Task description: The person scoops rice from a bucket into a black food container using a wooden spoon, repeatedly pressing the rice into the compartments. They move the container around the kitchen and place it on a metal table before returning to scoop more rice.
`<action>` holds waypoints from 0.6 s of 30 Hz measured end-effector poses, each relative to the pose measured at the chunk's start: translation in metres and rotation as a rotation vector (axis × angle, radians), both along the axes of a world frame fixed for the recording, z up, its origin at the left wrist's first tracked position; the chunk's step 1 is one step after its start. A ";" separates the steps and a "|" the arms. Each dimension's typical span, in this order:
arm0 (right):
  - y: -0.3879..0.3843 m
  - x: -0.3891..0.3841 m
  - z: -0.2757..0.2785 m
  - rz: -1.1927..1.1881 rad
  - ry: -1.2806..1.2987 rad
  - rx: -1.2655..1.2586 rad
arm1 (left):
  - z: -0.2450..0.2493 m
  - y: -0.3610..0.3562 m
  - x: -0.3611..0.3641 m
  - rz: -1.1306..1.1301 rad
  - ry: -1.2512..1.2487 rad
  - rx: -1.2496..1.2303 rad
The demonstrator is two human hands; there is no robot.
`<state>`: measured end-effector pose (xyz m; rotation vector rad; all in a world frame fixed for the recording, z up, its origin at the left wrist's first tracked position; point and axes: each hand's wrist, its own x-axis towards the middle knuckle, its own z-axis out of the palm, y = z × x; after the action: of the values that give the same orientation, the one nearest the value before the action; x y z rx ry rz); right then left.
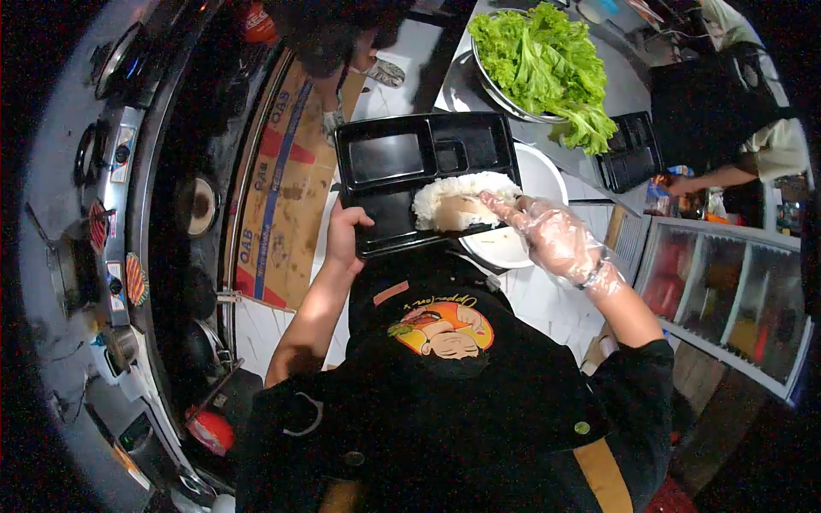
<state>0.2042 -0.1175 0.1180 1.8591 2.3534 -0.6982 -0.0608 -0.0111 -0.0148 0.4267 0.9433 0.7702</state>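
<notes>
A black compartment tray (385, 156) is held up in front of my body, gripped at its left edge by my bare left hand (346, 235). White rice (434, 203) lies in its lower right part, with something brownish, perhaps a scoop, against it. My right hand (556, 235), in a clear plastic glove, is closed at the rice; whatever it holds is too hidden to name. Behind the tray's right side is a white round bowl (546, 175).
Green lettuce (539, 64) fills a metal bowl at the top. Another black tray (630, 150) lies to its right, near another person's arm (723, 178). A glass-topped case (723, 295) stands at right, a stove (124, 171) at left. Flattened cardboard (278, 188) covers the floor.
</notes>
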 end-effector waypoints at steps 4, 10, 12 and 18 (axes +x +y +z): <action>0.009 -0.020 0.011 -0.057 0.002 0.145 | 0.007 0.011 -0.003 -0.088 -0.047 0.025; 0.020 -0.032 -0.020 -0.078 -0.043 0.096 | 0.009 0.035 -0.012 -0.182 -0.082 0.032; 0.017 -0.038 -0.016 -0.116 -0.032 0.118 | 0.008 0.042 -0.012 -0.185 -0.055 0.079; 0.007 -0.057 0.000 -0.263 0.013 0.120 | 0.016 0.059 -0.006 -0.250 0.024 0.065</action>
<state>0.1476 -0.1107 0.1185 2.2493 2.2261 -0.6024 -0.0666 0.0483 0.0008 0.5995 0.8691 0.5694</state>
